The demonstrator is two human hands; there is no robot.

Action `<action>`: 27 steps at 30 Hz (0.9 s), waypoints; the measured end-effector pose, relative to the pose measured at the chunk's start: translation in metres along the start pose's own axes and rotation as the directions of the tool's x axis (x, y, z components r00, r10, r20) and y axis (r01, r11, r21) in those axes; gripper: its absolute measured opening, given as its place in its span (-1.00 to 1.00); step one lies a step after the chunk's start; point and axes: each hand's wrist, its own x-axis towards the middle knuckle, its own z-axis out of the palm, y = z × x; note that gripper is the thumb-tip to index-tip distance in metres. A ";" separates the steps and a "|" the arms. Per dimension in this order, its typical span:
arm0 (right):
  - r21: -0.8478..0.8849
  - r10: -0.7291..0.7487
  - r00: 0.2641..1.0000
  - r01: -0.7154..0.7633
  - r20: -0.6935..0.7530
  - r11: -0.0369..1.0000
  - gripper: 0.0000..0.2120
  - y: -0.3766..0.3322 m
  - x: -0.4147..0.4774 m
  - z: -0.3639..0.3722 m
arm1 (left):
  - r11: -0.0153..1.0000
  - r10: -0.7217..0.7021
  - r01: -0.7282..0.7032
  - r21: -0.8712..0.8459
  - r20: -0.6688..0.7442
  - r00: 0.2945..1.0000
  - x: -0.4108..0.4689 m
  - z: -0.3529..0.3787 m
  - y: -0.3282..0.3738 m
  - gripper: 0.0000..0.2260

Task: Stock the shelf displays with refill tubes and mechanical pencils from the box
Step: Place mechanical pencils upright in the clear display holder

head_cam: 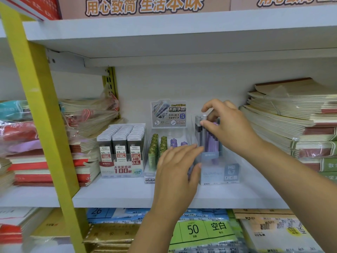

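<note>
On the white shelf (pixel 113 194) stand three displays side by side. A clear pencil display (pixel 218 172) on the right holds upright grey and purple mechanical pencils (pixel 209 141). My right hand (pixel 229 126) pinches the white top of one pencil (pixel 204 116) among them. My left hand (pixel 175 172) rests against the display's left side, fingers straight along its wall and thumb on its front. In the middle, a clear refill display (pixel 169 114) holds green and purple refill tubes (pixel 155 150). At the left is a box of grey lead cases (pixel 121 148).
Stacks of notebooks (pixel 291 117) fill the shelf's right end, and wrapped notebooks (pixel 85 125) lie at its left. A yellow-green upright (pixel 42 110) crosses the left foreground. Paper packs (pixel 200 230) lie on the shelf below. The shelf above (pixel 164 33) overhangs closely.
</note>
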 end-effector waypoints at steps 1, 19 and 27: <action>-0.029 -0.004 1.000 0.004 -0.005 1.000 -0.81 0.000 0.001 0.000 | 1.000 0.000 0.000 -0.001 0.001 1.000 0.000 0.000 0.000 -0.64; -0.033 0.107 0.994 -0.107 0.011 0.994 -0.51 -0.011 -0.043 -0.026 | 1.000 0.007 -0.007 -0.008 0.032 0.999 -0.032 -0.035 0.012 -0.65; 0.503 0.293 0.944 -0.328 0.149 0.799 -0.74 -0.065 -0.212 0.030 | 0.886 -0.449 0.454 0.089 0.408 0.795 -0.216 -0.051 -0.037 -0.71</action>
